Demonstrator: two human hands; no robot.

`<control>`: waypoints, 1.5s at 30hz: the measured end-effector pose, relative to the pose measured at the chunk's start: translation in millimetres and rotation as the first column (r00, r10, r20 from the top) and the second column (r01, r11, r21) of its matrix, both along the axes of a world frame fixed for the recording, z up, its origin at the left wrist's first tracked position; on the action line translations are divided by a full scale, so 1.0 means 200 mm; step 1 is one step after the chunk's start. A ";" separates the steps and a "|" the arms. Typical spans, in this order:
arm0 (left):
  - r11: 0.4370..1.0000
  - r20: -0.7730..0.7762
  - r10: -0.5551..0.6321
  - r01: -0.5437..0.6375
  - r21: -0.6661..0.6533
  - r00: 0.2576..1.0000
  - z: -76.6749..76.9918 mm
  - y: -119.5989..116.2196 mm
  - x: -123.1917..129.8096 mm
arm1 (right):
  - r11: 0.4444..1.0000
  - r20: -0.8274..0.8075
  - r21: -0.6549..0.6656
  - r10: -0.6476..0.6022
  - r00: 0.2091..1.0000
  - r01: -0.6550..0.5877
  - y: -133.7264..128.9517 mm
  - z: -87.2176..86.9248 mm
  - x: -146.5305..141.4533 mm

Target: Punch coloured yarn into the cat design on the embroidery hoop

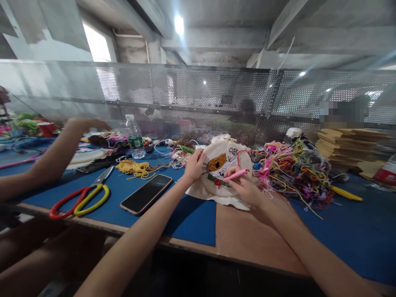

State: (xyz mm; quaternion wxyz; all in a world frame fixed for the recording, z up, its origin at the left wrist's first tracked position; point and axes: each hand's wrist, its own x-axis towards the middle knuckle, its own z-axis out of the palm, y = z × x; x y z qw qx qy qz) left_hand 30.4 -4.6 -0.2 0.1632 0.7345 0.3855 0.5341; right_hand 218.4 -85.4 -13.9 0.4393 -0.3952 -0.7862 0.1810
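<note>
An embroidery hoop [214, 150] stretched with white cloth is tilted up at the table's middle. Its stitching shows a brown-gold shape, black marks and a red flower with green. My left hand [194, 166] grips the hoop's left edge, thumb toward the front. In my right hand [246, 189] is a pink punch needle [236, 175], its tip end pointing left at the cloth near the red flower. Whether the tip pierces the cloth is too small to tell. Red thread [239, 159] loops over the hoop's right side. Loose cloth hangs below the hoop onto the table.
Large scissors [93, 194], a phone [147, 194] and yellow yarn [134, 168] lie left. Behind them stands a water bottle [135, 140]; a co-worker's arm [51, 154] reaches in. To the right are tangled yarn [297, 169], a yellow tool [346, 193] and stacked brown packets [343, 144].
</note>
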 end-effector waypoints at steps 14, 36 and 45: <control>1.000 0.006 -0.001 0.001 -0.017 1.000 0.00 0.01 0.00 | 1.000 -0.014 0.019 -0.001 1.000 0.002 0.00 0.00 -0.01; 0.998 0.093 -0.050 0.054 -0.044 0.994 -0.02 0.03 0.00 | 0.964 0.038 0.231 -0.142 0.989 0.130 0.01 -0.10 -0.07; 0.987 0.155 -0.093 0.112 -0.118 0.984 -0.02 0.05 -0.02 | 0.973 -0.013 0.203 -0.113 0.993 0.114 0.04 -0.12 -0.05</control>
